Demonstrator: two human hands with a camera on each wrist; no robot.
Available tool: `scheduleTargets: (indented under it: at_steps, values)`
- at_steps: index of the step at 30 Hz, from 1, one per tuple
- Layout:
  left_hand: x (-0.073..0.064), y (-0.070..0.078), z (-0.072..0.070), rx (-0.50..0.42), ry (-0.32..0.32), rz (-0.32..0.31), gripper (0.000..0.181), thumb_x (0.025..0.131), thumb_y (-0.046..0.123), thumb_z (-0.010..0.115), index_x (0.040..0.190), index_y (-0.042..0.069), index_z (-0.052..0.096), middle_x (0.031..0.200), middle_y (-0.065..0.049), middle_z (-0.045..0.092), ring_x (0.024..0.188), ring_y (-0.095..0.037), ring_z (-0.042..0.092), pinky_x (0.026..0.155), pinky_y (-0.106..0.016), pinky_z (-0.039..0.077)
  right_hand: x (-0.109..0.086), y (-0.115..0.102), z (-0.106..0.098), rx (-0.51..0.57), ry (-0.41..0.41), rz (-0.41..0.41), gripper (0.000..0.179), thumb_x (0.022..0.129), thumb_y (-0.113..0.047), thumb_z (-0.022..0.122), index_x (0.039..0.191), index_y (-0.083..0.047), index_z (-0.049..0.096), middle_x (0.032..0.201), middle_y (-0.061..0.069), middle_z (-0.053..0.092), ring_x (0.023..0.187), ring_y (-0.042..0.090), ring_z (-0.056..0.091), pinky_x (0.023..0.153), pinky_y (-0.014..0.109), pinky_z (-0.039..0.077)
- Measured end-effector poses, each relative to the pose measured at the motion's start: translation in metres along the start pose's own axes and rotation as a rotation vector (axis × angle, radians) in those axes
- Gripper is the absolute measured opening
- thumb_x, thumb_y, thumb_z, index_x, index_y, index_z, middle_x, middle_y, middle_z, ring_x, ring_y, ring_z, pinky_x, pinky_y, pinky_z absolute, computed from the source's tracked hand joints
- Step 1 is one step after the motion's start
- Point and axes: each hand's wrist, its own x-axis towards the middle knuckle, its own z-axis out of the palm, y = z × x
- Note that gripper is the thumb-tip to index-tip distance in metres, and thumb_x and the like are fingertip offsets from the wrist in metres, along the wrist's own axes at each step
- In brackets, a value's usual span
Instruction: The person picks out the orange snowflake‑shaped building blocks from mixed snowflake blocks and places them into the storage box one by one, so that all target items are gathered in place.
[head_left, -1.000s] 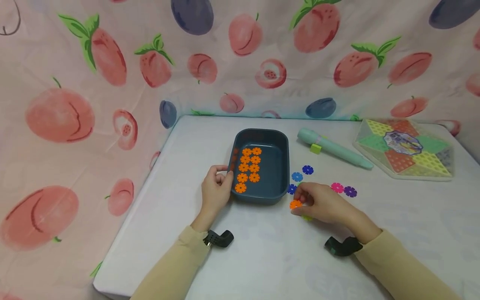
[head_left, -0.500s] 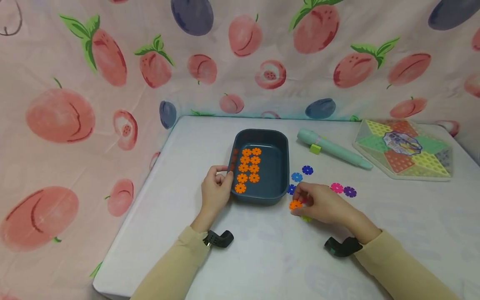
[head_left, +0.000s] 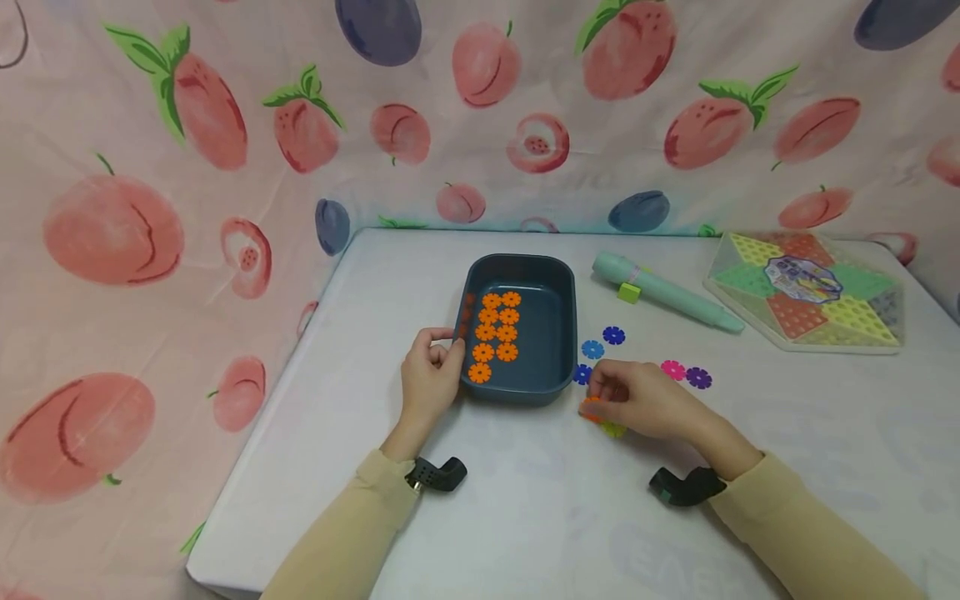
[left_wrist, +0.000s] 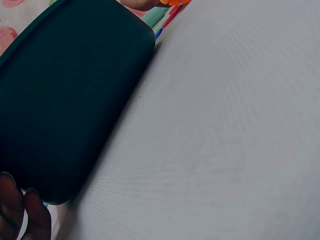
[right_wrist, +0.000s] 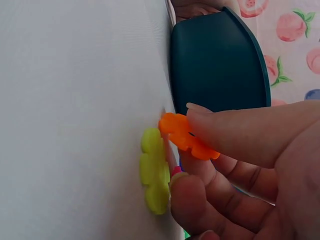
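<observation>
My left hand [head_left: 432, 377] grips the left rim of a dark teal rectangular bin [head_left: 551, 350], thumb on the rim and fingers against the outer wall. Several orange snowflake discs [head_left: 507, 332] lie in rows on the left half of the bin's floor. Right of the bin, my right hand [head_left: 656, 400] pinches another orange snowflake disc [right_wrist: 176, 131] between thumb and fingers, low over the table. Beside that disc, a yellow-green snowflake disc [right_wrist: 155, 170] shows in the right wrist view. A bit of pink shows behind the fingers, mostly hidden.
Blue discs [head_left: 592, 349] lie between the bin and my right hand, with a pink disc [head_left: 672, 370] and a purple disc [head_left: 699, 377] farther right. Behind them are a mint-green tapered stick [head_left: 675, 298], a small green block [head_left: 628, 292] and a patterned hexagonal box [head_left: 806, 292].
The orange disc in my right hand has tilted, and the thumb now covers more of it. My left hand and the bin keep their place; the head view has shifted slightly.
</observation>
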Motion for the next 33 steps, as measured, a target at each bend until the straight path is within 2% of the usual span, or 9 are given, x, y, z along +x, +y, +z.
scheduleTargets:
  at_steps: [10, 20, 28, 33]
  values:
    - [-0.001, 0.002, -0.001, -0.001, -0.005, -0.006, 0.02, 0.098, 0.016, 0.065, 0.115, 0.005, 0.065, 0.055, 0.0, 0.049, 0.044, -0.009, 0.041, 0.044, -0.025, 0.033, 0.0, -0.001, -0.003, 0.045, -0.02, -0.005, 0.017, 0.089, -0.029, 0.082, 0.09, -0.021, 0.066, 0.077, -0.004, 0.062, 0.069, 0.018, 0.058, 0.06, 0.029, 0.049]
    - [-0.001, 0.002, -0.001, 0.003, 0.001, 0.0, 0.019, 0.098, 0.016, 0.065, 0.114, 0.004, 0.065, 0.055, 0.001, 0.049, 0.044, -0.009, 0.041, 0.045, -0.024, 0.034, 0.001, -0.004, -0.013, 0.085, -0.006, 0.011, 0.013, 0.092, -0.024, 0.079, 0.093, -0.018, 0.068, 0.081, -0.001, 0.064, 0.072, 0.02, 0.059, 0.062, 0.029, 0.05]
    - [0.0, 0.002, 0.0, -0.014, 0.001, 0.002, 0.02, 0.098, 0.016, 0.065, 0.114, 0.005, 0.065, 0.055, 0.0, 0.049, 0.044, -0.009, 0.04, 0.044, -0.024, 0.032, -0.001, -0.008, -0.031, 0.12, 0.042, 0.039, 0.014, 0.093, -0.023, 0.077, 0.096, -0.012, 0.068, 0.084, 0.003, 0.063, 0.073, 0.022, 0.06, 0.061, 0.031, 0.052]
    - [0.0, 0.002, -0.001, -0.01, -0.002, -0.013, 0.02, 0.098, 0.017, 0.065, 0.114, 0.005, 0.065, 0.055, 0.001, 0.049, 0.045, -0.01, 0.041, 0.044, -0.024, 0.033, 0.004, -0.004, -0.037, 0.14, 0.071, 0.032, 0.012, 0.094, -0.022, 0.076, 0.095, -0.013, 0.068, 0.084, 0.005, 0.065, 0.072, 0.025, 0.063, 0.062, 0.032, 0.054]
